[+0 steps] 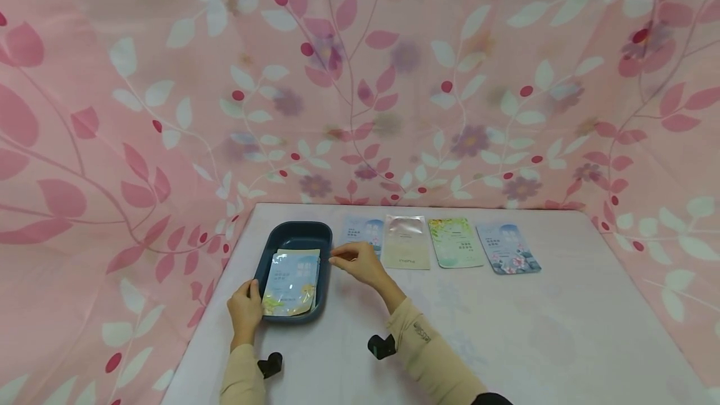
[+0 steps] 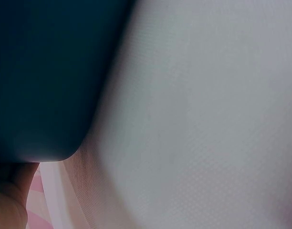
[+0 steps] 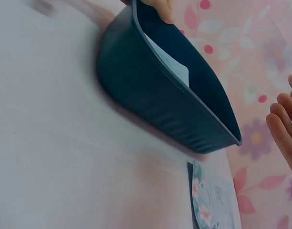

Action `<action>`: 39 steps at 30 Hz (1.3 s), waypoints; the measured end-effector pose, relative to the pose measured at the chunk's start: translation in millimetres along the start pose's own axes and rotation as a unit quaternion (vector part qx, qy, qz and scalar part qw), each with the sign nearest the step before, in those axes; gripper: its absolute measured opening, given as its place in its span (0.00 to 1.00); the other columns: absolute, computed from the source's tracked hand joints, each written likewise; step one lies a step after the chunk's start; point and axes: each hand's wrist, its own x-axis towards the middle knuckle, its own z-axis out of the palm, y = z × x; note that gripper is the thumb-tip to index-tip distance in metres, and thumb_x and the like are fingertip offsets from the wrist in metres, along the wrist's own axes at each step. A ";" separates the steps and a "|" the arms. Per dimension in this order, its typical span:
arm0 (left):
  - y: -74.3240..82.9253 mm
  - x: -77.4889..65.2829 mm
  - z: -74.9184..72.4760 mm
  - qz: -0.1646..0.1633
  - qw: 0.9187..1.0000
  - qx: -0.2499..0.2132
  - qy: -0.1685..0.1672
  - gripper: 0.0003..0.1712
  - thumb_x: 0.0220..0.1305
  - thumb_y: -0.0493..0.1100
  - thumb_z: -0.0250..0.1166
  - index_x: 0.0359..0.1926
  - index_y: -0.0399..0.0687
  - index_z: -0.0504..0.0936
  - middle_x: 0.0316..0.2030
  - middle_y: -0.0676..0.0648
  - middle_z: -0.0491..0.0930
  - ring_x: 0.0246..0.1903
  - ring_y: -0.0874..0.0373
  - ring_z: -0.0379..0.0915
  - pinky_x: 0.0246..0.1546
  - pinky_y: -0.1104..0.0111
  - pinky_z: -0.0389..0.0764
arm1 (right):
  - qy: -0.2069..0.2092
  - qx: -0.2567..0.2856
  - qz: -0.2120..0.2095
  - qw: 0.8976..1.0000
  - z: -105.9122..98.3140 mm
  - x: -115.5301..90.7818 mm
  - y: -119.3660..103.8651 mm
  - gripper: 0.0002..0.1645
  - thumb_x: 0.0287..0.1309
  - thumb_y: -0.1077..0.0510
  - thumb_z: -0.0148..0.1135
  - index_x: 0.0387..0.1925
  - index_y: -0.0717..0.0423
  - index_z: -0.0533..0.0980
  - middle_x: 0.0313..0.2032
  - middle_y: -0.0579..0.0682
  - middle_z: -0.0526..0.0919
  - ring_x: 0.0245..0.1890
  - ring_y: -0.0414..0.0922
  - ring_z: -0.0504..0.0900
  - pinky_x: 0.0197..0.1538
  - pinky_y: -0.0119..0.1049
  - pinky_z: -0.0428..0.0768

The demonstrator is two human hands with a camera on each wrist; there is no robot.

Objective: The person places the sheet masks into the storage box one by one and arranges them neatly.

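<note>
A dark teal plastic storage basket (image 1: 298, 227) stands on the left of the table. Inside lies a small stack of flat sachets, the top one a light blue sachet (image 1: 289, 283). My left hand (image 1: 245, 311) grips the basket's near left rim; the right wrist view shows its thumb over the edge. In the left wrist view the basket's side (image 2: 46, 86) hides most of that hand. My right hand (image 1: 362, 264) hovers beside the basket's right rim, holding nothing. Its fingers (image 3: 282, 126) look loosely extended and apart from the basket in the right wrist view.
Several sachets lie in a row at the back: a blue one (image 1: 354, 227) partly behind my right hand, a clear-and-beige one (image 1: 407, 245), a green one (image 1: 455, 242) and a blue floral one (image 1: 508, 249). A pink floral curtain (image 1: 360, 80) surrounds the white table (image 1: 506, 342).
</note>
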 end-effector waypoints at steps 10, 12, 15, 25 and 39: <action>-2.3 0.5 1.6 0.010 1.000 0.003 0.010 0.20 0.71 0.39 0.48 0.49 0.23 0.76 0.48 0.25 0.75 0.52 0.31 0.69 0.55 0.44 0.68 | -0.009 0.037 0.012 0.999 -29.4 -14.1 -26.4 0.12 0.54 0.69 0.63 0.40 0.75 0.79 0.37 0.69 0.83 0.33 0.63 0.82 0.34 0.27 0.79; -2.4 0.6 1.8 0.013 1.000 0.004 0.013 0.20 0.71 0.39 0.48 0.49 0.23 0.76 0.48 0.25 0.75 0.51 0.30 0.70 0.54 0.44 0.68 | -0.008 0.043 0.020 0.999 -32.6 -15.7 -24.4 0.12 0.55 0.69 0.63 0.41 0.74 0.79 0.38 0.69 0.82 0.33 0.63 0.82 0.35 0.26 0.79; -2.1 0.6 2.0 0.017 1.000 0.004 0.016 0.19 0.71 0.38 0.48 0.48 0.23 0.76 0.47 0.25 0.76 0.51 0.30 0.70 0.53 0.44 0.68 | 0.001 0.042 0.020 0.999 -37.3 -18.6 -20.4 0.11 0.55 0.69 0.62 0.40 0.74 0.79 0.37 0.68 0.82 0.32 0.62 0.82 0.35 0.26 0.79; -2.4 1.0 2.4 0.032 0.999 0.007 0.033 0.18 0.70 0.37 0.50 0.46 0.22 0.77 0.45 0.25 0.77 0.48 0.29 0.71 0.52 0.44 0.69 | 0.017 0.039 0.035 0.999 -59.5 -28.2 -16.8 0.12 0.56 0.68 0.61 0.42 0.75 0.78 0.39 0.68 0.82 0.36 0.64 0.81 0.37 0.28 0.80; -2.4 0.3 3.2 0.020 1.000 0.002 0.023 0.19 0.70 0.38 0.49 0.48 0.22 0.76 0.46 0.25 0.76 0.50 0.30 0.70 0.53 0.44 0.69 | 0.071 0.045 0.038 0.996 -93.5 -38.9 -3.8 0.12 0.56 0.70 0.60 0.42 0.76 0.77 0.38 0.70 0.82 0.35 0.62 0.83 0.37 0.36 0.82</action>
